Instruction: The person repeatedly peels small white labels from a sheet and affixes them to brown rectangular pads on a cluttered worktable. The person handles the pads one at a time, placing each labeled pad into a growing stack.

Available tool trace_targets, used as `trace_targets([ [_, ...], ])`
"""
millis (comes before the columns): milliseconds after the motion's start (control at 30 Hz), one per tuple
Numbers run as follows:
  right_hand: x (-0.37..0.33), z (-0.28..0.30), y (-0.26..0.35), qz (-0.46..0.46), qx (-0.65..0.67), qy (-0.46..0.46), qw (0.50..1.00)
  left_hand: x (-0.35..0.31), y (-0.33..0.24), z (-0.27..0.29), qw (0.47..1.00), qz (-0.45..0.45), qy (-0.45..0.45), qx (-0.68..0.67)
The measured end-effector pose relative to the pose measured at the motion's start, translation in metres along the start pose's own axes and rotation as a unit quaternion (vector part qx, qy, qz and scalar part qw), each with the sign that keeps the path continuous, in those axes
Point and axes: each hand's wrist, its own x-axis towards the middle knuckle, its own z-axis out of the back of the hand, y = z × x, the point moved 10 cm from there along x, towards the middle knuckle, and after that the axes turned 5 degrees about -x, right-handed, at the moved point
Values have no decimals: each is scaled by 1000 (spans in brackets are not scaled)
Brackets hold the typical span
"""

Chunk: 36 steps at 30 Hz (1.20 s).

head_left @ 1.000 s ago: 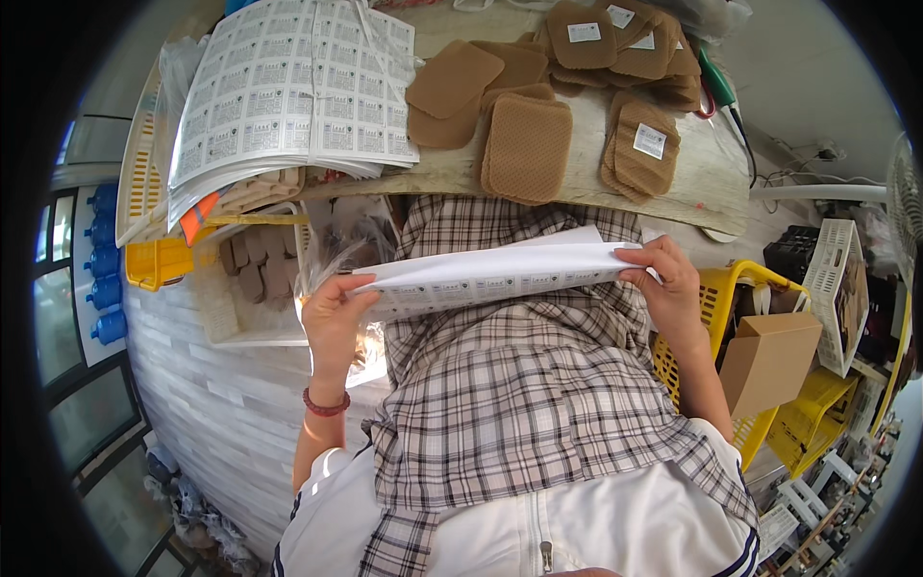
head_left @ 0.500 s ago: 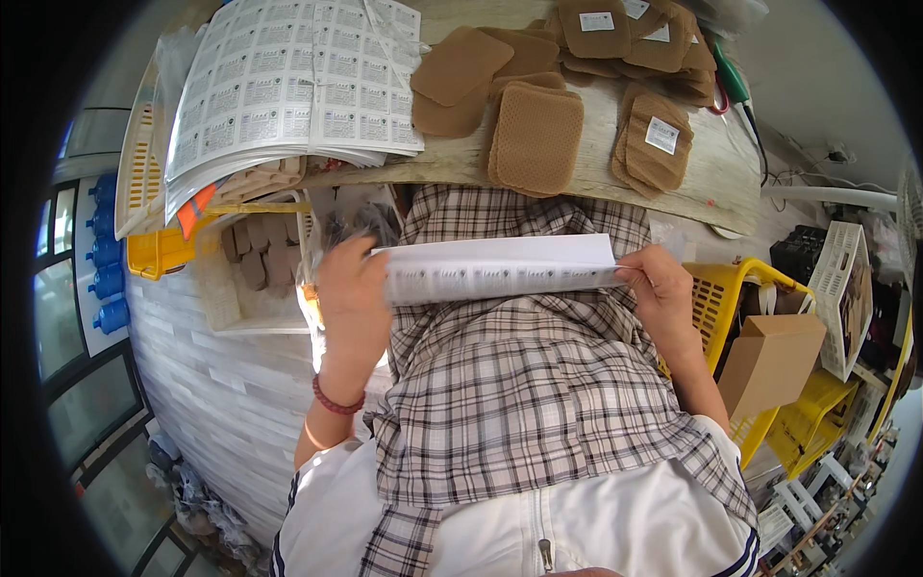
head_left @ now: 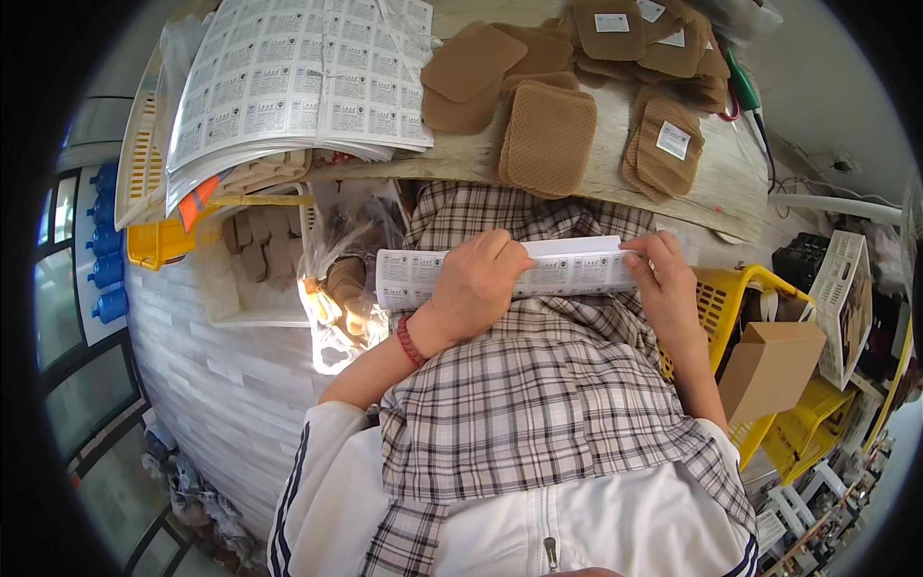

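Note:
A white sheet of printed labels, folded over lengthwise into a long strip, lies across my lap. My left hand is closed over its middle, the knuckles on top and the fingertips hidden. At the strip's right end my right hand pinches the edge between thumb and fingers. Under the sheet is a plaid apron. On the wooden table ahead lies a thick stack of similar label sheets, and to its right are piles of brown textured pads, several with white labels.
A white crate with brown pieces stands left below the table, beside a clear plastic bag. To my right are a yellow basket, a cardboard box and a white crate. A green-handled tool rests at the table's right.
My left hand has moved right, from the strip's left end to its middle, and closed over it. The printed side now shows more plainly. My right hand stays at the right end.

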Motion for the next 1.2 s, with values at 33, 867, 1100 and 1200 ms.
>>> trace_targets([
  [33, 5, 4, 22, 72, -71, -26, 995, 0, 2, -2, 1000, 3, 8, -5],
  [867, 19, -64, 32, 70, 34, 168, 983, -54, 62, 60, 992, 56, 112, -11],
  [1100, 20, -62, 30, 43, 56, 175, 982, -82, 89, 110, 979, 18, 148, 139],
  [1200, 26, -56, 35, 11, 52, 172, 984, -57, 85, 155, 952, 91, 7, 294],
])
